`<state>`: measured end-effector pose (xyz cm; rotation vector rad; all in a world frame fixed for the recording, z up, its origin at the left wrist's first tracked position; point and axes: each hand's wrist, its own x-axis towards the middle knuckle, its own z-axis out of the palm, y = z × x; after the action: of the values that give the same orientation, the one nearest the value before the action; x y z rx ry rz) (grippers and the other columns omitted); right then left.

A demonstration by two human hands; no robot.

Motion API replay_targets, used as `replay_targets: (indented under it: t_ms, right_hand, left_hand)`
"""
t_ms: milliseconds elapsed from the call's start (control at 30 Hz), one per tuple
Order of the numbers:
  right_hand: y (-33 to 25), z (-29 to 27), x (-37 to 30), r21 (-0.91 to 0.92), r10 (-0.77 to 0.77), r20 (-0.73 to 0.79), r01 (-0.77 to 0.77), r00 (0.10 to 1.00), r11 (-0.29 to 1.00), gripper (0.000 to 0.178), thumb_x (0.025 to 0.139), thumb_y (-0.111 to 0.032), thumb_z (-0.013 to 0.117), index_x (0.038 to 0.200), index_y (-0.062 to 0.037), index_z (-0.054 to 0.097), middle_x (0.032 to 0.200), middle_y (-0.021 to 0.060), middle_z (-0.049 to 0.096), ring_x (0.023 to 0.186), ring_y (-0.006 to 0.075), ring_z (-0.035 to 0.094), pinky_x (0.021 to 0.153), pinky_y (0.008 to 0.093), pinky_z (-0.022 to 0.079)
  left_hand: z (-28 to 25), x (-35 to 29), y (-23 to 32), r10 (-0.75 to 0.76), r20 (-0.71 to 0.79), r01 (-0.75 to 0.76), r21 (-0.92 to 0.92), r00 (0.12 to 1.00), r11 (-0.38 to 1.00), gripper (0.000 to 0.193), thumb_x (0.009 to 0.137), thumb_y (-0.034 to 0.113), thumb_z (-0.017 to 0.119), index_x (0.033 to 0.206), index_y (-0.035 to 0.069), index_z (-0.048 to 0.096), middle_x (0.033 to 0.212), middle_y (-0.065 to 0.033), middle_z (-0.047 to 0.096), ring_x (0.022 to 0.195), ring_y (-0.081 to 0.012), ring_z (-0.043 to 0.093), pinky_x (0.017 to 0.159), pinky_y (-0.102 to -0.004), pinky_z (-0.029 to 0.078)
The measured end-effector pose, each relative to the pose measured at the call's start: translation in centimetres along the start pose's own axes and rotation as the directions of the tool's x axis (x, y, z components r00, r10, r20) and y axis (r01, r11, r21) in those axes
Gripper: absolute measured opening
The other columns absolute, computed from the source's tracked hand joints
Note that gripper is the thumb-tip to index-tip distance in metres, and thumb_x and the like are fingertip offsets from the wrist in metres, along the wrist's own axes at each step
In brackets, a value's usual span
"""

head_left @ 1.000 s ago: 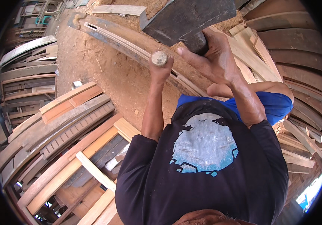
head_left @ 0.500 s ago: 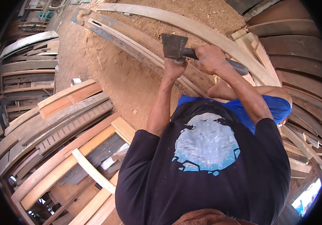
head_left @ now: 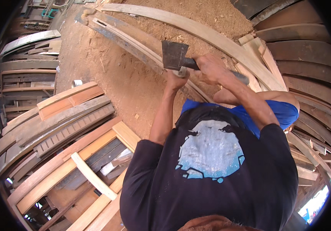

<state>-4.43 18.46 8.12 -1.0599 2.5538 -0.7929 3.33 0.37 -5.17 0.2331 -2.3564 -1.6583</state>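
Observation:
My right hand (head_left: 212,69) grips the dark handle of a hatchet (head_left: 174,54), whose broad dark blade points away from me. Just below the blade, my left hand (head_left: 176,80) is closed in a fist. A small pale, rounded end shows between the fist and the hatchet head; I cannot make out what it belongs to. Under the hands runs a long, narrow grooved wooden strip (head_left: 130,39), lying along a worn plank bench (head_left: 113,38) with blue-grey paint on its side.
A long curved board (head_left: 165,16) lies beyond the bench on sawdust (head_left: 215,17). Short wood pieces (head_left: 263,57) are piled to the right, near stacked dark planks (head_left: 304,50). Pale timber frames (head_left: 69,161) and curved boards fill the left. A white cup-like thing (head_left: 77,83) stands on the ground.
The hatchet has shifted slightly left and down in the picture, together with my right hand. My left hand has moved a little down too and stays closed.

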Motion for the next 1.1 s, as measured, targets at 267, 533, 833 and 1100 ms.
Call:
replay_targets:
  t_ms: [267,533,833,1100]
  right_hand:
    - [-6.1,-7.6,-1.3,0.481,0.072,-0.337,0.106,0.939,0.871,0.028,0.084,-0.016,0.074,0.108,-0.0035,0.067,0.074,0.015,0.066,0.068,0.0267,0.062,0.064,0.0384,0.05]
    - [-0.4,1.2,-1.2,-0.003,0.02,-0.01,-0.02,1.0,1.0,0.021,0.081,-0.016,0.069,0.101,-0.0087,0.067,0.085,0.0194,0.069,0.082,0.0414,0.067,0.071,0.0506,0.052]
    - [-3.4,-5.0,-2.3,0.439,0.136,-0.037,-0.106,0.99,0.892,0.033,0.085,-0.015,0.069,0.115,-0.0019,0.067,0.075,0.0122,0.067,0.067,0.0206,0.066,0.064,0.0375,0.051]
    - [-4.2,-7.8,-3.2,0.68,0.158,-0.316,0.107,0.935,0.725,0.03,0.088,-0.012,0.074,0.114,0.0012,0.067,0.076,0.0006,0.063,0.066,0.0081,0.053,0.06,0.0289,0.047]
  left_hand:
    - [-2.3,0.0,0.0,-0.032,-0.138,0.022,-0.078,0.99,0.997,0.022,0.078,0.01,0.078,0.087,0.004,0.058,0.074,-0.0017,0.063,0.069,-0.0109,0.057,0.062,-0.0311,0.05]
    - [-1.6,-0.8,1.1,0.132,0.001,-0.132,-0.01,0.991,0.991,0.037,0.078,0.007,0.075,0.113,0.002,0.064,0.102,-0.0079,0.068,0.095,-0.0171,0.065,0.083,-0.0326,0.053]
    - [-2.5,1.7,0.4,-0.048,-0.21,0.013,-0.165,0.977,0.986,0.026,0.081,0.008,0.079,0.101,0.0,0.064,0.088,-0.0025,0.069,0.081,-0.0099,0.062,0.073,-0.0286,0.052]
    - [-2.3,3.6,4.6,-0.016,-0.236,-0.005,-0.089,0.972,0.996,0.019,0.082,0.008,0.08,0.086,0.002,0.062,0.075,-0.0008,0.064,0.069,-0.0094,0.06,0.061,-0.0274,0.049]
